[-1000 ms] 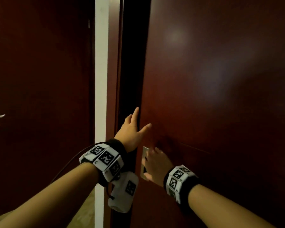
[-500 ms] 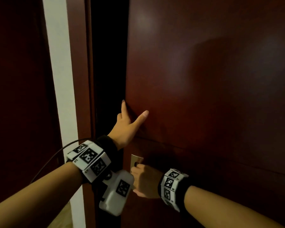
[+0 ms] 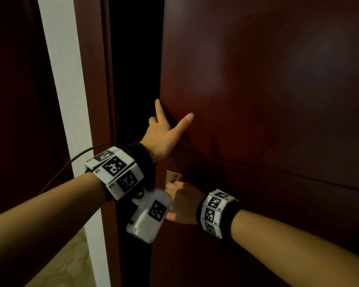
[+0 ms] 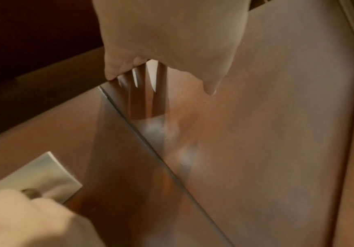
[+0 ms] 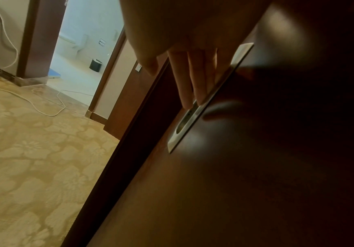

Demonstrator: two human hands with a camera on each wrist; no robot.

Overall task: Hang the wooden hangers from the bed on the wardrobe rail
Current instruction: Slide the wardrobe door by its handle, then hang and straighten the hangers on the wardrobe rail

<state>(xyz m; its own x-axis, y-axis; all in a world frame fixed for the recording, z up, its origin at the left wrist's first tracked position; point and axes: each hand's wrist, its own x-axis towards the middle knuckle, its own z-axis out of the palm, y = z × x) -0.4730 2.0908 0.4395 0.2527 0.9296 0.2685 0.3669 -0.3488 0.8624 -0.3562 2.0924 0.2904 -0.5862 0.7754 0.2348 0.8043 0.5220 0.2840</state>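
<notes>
On upright wardrobe door (image 3: 257, 100), both hands

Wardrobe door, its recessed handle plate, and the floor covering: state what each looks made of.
Wardrobe door: dark reddish-brown wood or wood veneer, smooth semi-gloss finish; soft light reflections show on its face. Solid or veneer cannot be told.
Recessed handle plate: probably metal, pale brushed or satin silver, with a dull sheen and crisp edges.
Floor covering: looks like carpet, matte beige with a raised floral pattern.

No legible txt; wrist bands (image 3: 116, 172) carry coded squares only.
</notes>
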